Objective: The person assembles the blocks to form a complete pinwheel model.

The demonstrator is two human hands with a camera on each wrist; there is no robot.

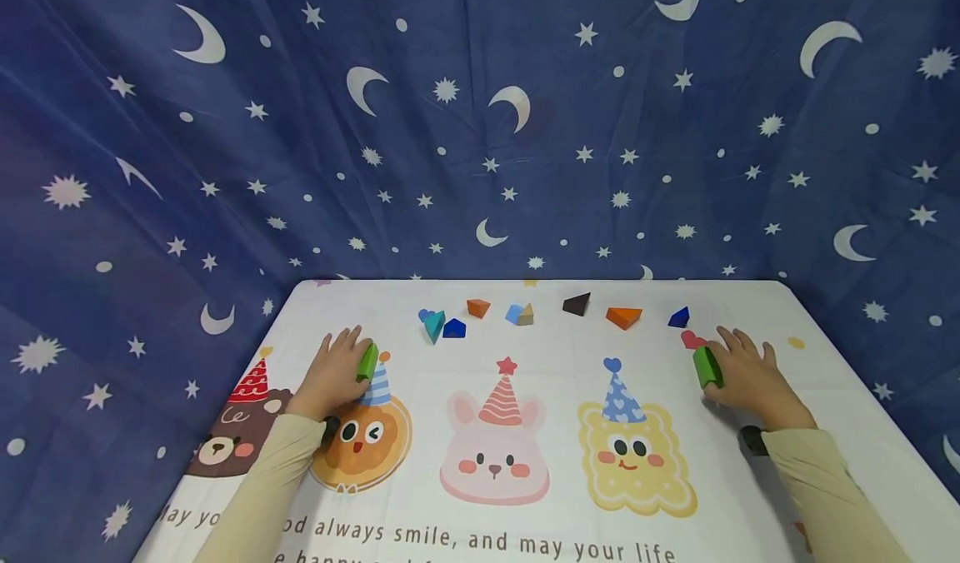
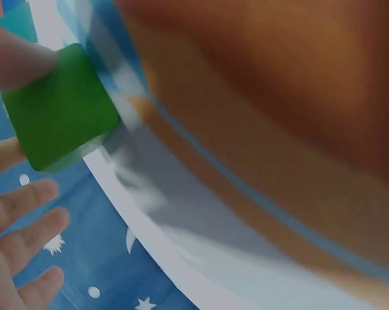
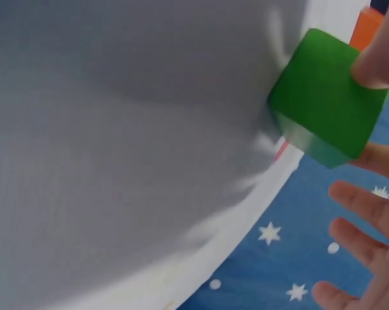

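Note:
My left hand (image 1: pixel 335 371) pinches a green block (image 1: pixel 367 362) between thumb and index finger, the other fingers spread. In the left wrist view that green block (image 2: pixel 62 110) shows a flat, squarish face with the thumb across its edge. On the right side of the table, my right hand (image 1: pixel 750 376) pinches a second green block (image 1: pixel 707 367) in the same way. The right wrist view has this green block (image 3: pixel 329 97) with the thumb on its face and the remaining fingers apart. Both blocks are held close over the white printed tablecloth (image 1: pixel 480 396).
Along the back lie several small blocks: teal (image 1: pixel 434 326), blue (image 1: pixel 454 328), orange (image 1: pixel 477 307), light blue (image 1: pixel 513 313), tan (image 1: pixel 526 315), black (image 1: pixel 577 304), larger orange (image 1: pixel 624 317) and dark blue (image 1: pixel 679 317). A blue curtain (image 1: pixel 465 130) with moons and stars hangs behind.

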